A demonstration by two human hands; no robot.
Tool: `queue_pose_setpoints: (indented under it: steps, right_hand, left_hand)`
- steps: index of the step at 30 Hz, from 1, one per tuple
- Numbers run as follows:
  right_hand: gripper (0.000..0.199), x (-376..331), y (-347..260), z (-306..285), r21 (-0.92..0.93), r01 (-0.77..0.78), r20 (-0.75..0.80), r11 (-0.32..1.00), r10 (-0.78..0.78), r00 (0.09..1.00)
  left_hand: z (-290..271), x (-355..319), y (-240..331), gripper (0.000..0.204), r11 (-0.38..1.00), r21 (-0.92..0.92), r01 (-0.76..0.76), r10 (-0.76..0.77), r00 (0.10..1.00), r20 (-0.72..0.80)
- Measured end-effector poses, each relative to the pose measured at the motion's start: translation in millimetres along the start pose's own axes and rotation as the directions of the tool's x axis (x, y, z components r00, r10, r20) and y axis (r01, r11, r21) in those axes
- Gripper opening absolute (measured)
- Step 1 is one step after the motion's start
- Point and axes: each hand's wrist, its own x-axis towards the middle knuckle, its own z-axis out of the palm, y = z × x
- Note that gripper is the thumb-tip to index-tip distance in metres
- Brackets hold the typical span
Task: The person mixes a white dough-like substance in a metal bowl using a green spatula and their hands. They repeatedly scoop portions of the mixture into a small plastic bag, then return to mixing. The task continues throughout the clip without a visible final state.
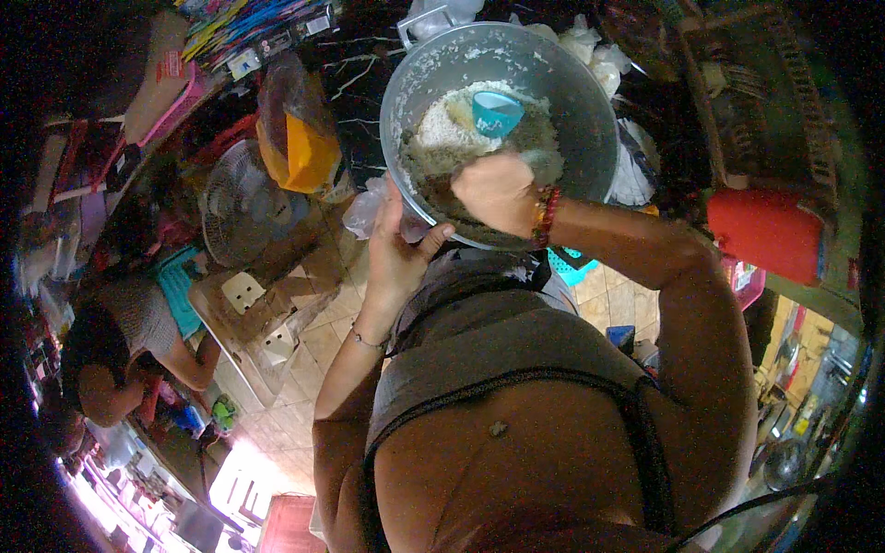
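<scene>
Far left: a second person point(129, 323) bends over a white table point(241, 343), with a standing fan point(241, 205) just beyond it. Left hand point(398, 247) grips the near rim of a large metal bowl point(590, 120), thumb hooked over the edge and fingers wrapped beneath, pinning a clear plastic bag point(366, 210) there. Right hand point(500, 192), beaded bracelet at wrist, is curled shut around a clump of the white rice mass point(452, 124) inside the bowl, a blue cup point(496, 112) resting in the rice just beyond it.
</scene>
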Motion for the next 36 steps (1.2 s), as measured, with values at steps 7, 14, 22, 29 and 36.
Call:
queue_pose_setpoints:
  steps: [7, 14, 22, 29, 36]
  right_hand:
    - [0.036, 31.5, 60.7, 27.5, 0.158, -0.330, 0.364, 0.931, 0.256, 0.896]
    - [0.022, 0.0, 72.5, 16.3, 0.093, -0.166, 0.231, 0.982, 0.141, 0.963]
    - [0.020, 29.8, 33.3, 6.3, 0.010, -0.170, 0.098, 0.985, 0.168, 0.981]
    - [0.031, 5.6, 70.3, 20.7, 0.195, -0.317, 0.379, 0.928, 0.227, 0.897]
    - [0.025, 13.5, 69.2, 18.6, 0.144, -0.164, 0.138, 0.976, 0.144, 0.980]
  left_hand:
    - [-5.3, -1.9, -3.5, 0.084, 0.999, 0.027, 0.039, -0.040, 0.999, 0.009]
    - [-7.9, 1.4, 1.2, 0.081, 0.997, -0.038, 0.074, -0.073, 0.997, 0.041]
    - [-1.7, 1.7, -13.0, 0.080, 0.985, -0.144, 0.098, -0.092, 0.994, 0.053]
    - [-6.4, -2.8, -13.5, 0.082, 0.912, -0.371, 0.177, -0.164, 0.984, 0.066]
    - [-5.3, 6.9, 10.0, 0.081, 0.967, -0.236, 0.095, -0.086, 0.995, 0.045]
